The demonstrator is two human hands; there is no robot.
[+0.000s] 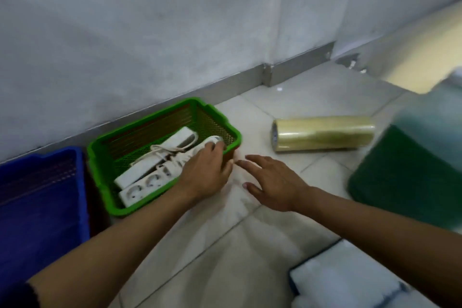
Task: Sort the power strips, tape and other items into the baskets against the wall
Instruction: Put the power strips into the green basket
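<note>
Pale tiled floor (pixel 287 100) meets a grey wall. Green basket (pixel 226 124), centre-left of frame, holds two white power strips (pixel 150 180). Left hand (pixel 205 172) grasps the nearer strip's end. Right hand (pixel 272 180) hovers released, fingers spread. Tape roll stack (pixel 322 136) lies centre-right.

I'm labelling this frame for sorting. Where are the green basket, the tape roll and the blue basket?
green basket (pixel 231 130): head view, right rim.
tape roll (pixel 325 136): head view, middle of its side.
blue basket (pixel 37 202): head view, inner wall.
</note>
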